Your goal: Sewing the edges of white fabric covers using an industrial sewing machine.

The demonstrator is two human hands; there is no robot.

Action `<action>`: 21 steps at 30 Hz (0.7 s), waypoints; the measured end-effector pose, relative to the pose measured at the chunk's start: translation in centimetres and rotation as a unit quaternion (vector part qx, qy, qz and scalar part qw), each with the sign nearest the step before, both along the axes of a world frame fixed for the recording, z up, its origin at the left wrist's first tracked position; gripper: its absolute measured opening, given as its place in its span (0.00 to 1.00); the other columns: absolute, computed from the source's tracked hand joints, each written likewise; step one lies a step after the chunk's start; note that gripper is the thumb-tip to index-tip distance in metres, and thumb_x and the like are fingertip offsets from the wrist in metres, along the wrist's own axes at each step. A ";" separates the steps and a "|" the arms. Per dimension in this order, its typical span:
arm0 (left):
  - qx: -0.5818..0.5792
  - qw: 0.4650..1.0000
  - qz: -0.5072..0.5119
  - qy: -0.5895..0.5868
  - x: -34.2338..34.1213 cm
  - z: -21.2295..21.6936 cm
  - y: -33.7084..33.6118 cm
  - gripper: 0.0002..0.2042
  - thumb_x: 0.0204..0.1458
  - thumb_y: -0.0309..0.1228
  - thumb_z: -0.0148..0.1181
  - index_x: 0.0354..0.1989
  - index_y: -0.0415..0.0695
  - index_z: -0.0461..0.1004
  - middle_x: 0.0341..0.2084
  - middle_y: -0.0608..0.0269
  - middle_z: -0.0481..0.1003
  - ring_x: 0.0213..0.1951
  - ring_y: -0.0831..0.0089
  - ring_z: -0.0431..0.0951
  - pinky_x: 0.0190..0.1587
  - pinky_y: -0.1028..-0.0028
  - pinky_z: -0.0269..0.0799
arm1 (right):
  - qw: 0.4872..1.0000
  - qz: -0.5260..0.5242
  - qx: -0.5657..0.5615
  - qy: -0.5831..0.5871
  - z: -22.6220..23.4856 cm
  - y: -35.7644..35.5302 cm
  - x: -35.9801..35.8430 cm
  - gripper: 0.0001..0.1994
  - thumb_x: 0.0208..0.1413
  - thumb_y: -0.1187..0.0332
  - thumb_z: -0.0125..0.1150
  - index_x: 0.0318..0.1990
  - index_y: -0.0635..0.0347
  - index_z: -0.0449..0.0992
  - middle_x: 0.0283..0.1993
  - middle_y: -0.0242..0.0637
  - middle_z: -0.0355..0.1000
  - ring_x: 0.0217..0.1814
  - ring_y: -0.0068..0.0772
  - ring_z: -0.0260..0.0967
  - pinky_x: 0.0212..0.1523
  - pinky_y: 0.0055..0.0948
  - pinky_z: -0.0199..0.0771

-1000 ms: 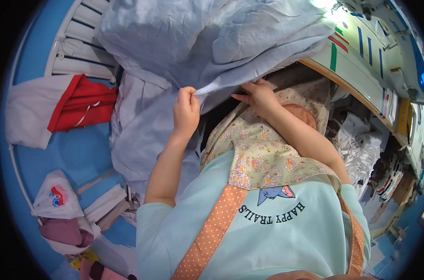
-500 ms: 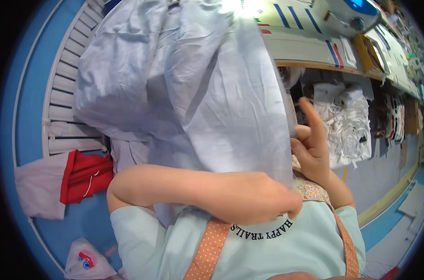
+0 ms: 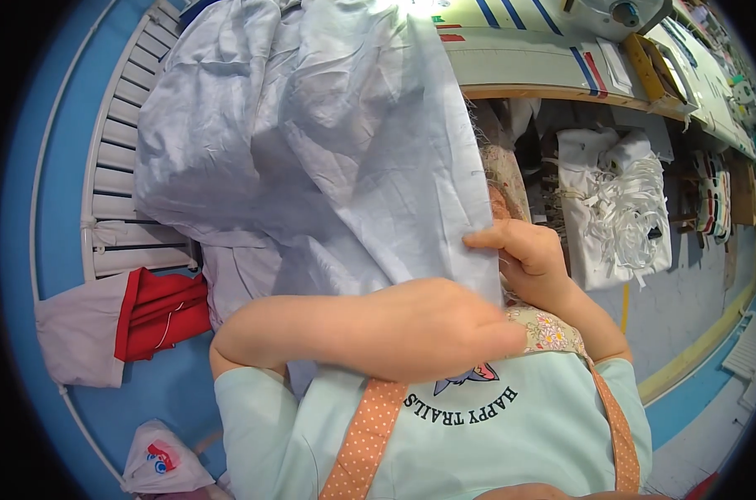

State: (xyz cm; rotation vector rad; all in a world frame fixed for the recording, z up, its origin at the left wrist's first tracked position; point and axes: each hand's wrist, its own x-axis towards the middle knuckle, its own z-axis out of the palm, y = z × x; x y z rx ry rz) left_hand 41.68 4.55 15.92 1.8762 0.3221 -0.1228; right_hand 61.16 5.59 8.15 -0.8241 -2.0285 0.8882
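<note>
A large pale blue cloth (image 3: 378, 183) hangs in creased folds from the table down to my lap. My right hand (image 3: 532, 260) pinches its right edge, index finger lying on top and thumb underneath. Across the cloth's lower end comes my left forearm. At its tip my left hand (image 3: 440, 329) is closed where the cloth edge runs in under it, slightly smeared by motion, its fingertips mostly hidden. Just below the hands lies the flowered band of an apron (image 3: 553, 331) with orange dotted straps.
The table (image 3: 528, 62) bears strips of blue and red tape, a machine part and a yellow box (image 3: 651, 71). Beneath it hangs a white bundle of ribbons (image 3: 619, 208). A white slatted rack (image 3: 124, 167), red cloth (image 3: 161, 312) and plastic bag (image 3: 161, 458) are at left.
My right hand has come down from a raised, open pose and now pinches the cloth edge. That edge has shifted left. My left hand has moved slightly up and left.
</note>
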 end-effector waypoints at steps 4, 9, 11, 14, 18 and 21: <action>0.114 0.951 0.072 -0.277 0.4 0.1 -0.2 0.10 0.51 0.27 0.53 0.42 0.39 0.67 0.34 0.53 0.71 0.39 0.56 0.73 0.40 0.64 0.70 | 0.993 -0.035 0.110 0.008 3.4 1.5 -1.1 0.15 0.37 0.87 0.52 0.34 0.62 0.78 0.34 0.45 0.74 0.39 0.41 0.74 0.36 0.29 0.72; 0.057 0.990 0.079 -0.106 -0.1 -3.7 0.8 0.17 0.56 0.34 0.51 0.51 0.40 0.64 0.50 0.51 0.66 0.54 0.57 0.64 0.56 0.67 0.62 | 0.977 -0.036 0.210 -0.011 8.5 5.2 0.1 0.07 0.47 0.77 0.57 0.34 0.69 0.76 0.36 0.46 0.73 0.41 0.40 0.72 0.39 0.29 0.71; 0.134 0.976 0.168 0.042 -3.3 -4.6 0.9 0.20 0.59 0.37 0.45 0.57 0.42 0.58 0.56 0.54 0.61 0.59 0.62 0.58 0.61 0.69 0.54 | 0.992 0.018 0.118 0.035 8.2 5.3 1.0 0.08 0.50 0.74 0.56 0.35 0.71 0.76 0.36 0.44 0.74 0.40 0.37 0.72 0.42 0.29 0.71; 0.237 0.898 0.297 0.222 -7.6 -6.7 2.1 0.23 0.62 0.39 0.41 0.63 0.43 0.52 0.61 0.57 0.57 0.63 0.68 0.54 0.65 0.72 0.49 | 0.979 -0.019 -0.190 0.076 2.3 3.5 -0.2 0.10 0.46 0.83 0.52 0.34 0.67 0.77 0.35 0.37 0.75 0.38 0.29 0.73 0.40 0.25 0.70; 0.058 0.926 0.302 0.219 -8.4 -8.5 3.0 0.21 0.60 0.36 0.48 0.59 0.40 0.62 0.55 0.56 0.67 0.56 0.67 0.66 0.59 0.75 0.60 | 0.956 -0.020 -0.293 0.027 -7.1 3.2 -1.7 0.07 0.47 0.81 0.57 0.34 0.66 0.78 0.33 0.33 0.76 0.37 0.26 0.72 0.40 0.23 0.70; -0.176 0.862 0.452 0.144 -9.1 -7.4 6.1 0.13 0.50 0.26 0.58 0.44 0.36 0.75 0.38 0.59 0.78 0.39 0.72 0.77 0.42 0.74 0.72 | 0.907 -0.018 -0.413 0.074 -10.7 4.4 -1.6 0.06 0.50 0.79 0.58 0.36 0.67 0.77 0.34 0.33 0.76 0.37 0.23 0.71 0.40 0.22 0.70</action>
